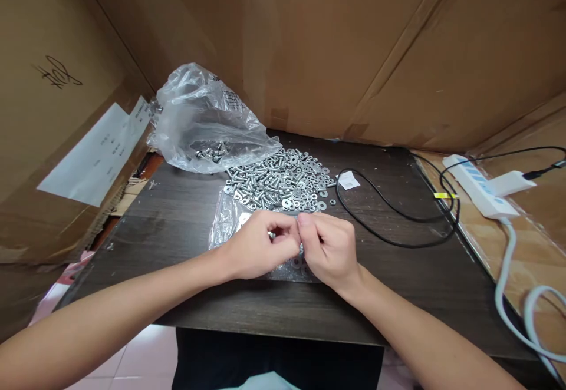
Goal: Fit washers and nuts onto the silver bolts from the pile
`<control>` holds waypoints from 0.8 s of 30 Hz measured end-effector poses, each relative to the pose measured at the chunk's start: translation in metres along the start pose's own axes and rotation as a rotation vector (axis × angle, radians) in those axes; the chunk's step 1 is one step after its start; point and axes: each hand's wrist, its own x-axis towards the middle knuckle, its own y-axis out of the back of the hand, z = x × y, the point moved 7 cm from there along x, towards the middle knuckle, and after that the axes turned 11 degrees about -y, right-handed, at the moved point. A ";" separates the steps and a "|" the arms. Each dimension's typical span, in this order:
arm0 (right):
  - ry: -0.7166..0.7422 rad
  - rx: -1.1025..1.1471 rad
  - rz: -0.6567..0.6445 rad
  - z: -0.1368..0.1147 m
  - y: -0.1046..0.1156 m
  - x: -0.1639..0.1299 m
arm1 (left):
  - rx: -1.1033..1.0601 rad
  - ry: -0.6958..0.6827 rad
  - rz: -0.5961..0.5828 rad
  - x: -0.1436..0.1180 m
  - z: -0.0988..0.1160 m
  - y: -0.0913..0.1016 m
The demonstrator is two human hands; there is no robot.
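Note:
My left hand (265,243) and my right hand (329,245) meet fingertip to fingertip above the front of the dark table. Both are closed in a pinch, and whatever lies between the fingertips is hidden. Under them is a flat clear plastic bag (221,222), with a few washers (297,262) showing through or on it below my fingers. Just beyond the hands spreads a heap of metal bolts (260,181), mixed with washers and nuts toward its right side.
A large crumpled plastic bag (198,119) lies open at the back left, some bolts (214,151) inside. A black cable (389,240) loops over the table (177,219) near a small white paper (348,179). A white power strip (480,187) sits right. Cardboard walls (309,54) surround the table.

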 end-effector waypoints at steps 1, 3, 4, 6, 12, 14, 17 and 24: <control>-0.163 0.082 -0.061 0.010 -0.006 0.001 | 0.207 -0.129 0.038 0.001 0.008 0.007; -0.481 0.244 -0.198 0.029 -0.022 -0.003 | 0.591 -0.385 0.070 -0.001 0.025 0.012; -0.616 0.325 -0.262 0.036 -0.030 -0.006 | 0.747 -0.475 0.070 -0.002 0.030 0.012; -0.834 0.490 -0.367 0.045 -0.043 -0.014 | 0.941 -0.551 0.002 -0.003 0.032 0.009; -1.067 0.659 -0.459 0.051 -0.052 -0.024 | 0.961 -0.456 -0.127 0.001 0.022 0.006; -0.955 0.580 -0.420 0.049 -0.047 -0.018 | 0.881 -0.413 -0.088 0.000 0.019 0.008; -0.746 0.424 -0.318 0.043 -0.034 -0.008 | 0.714 -0.295 -0.032 0.000 0.013 0.012; -0.435 0.203 -0.269 0.025 -0.021 -0.002 | 0.476 -0.198 -0.016 0.002 0.011 0.015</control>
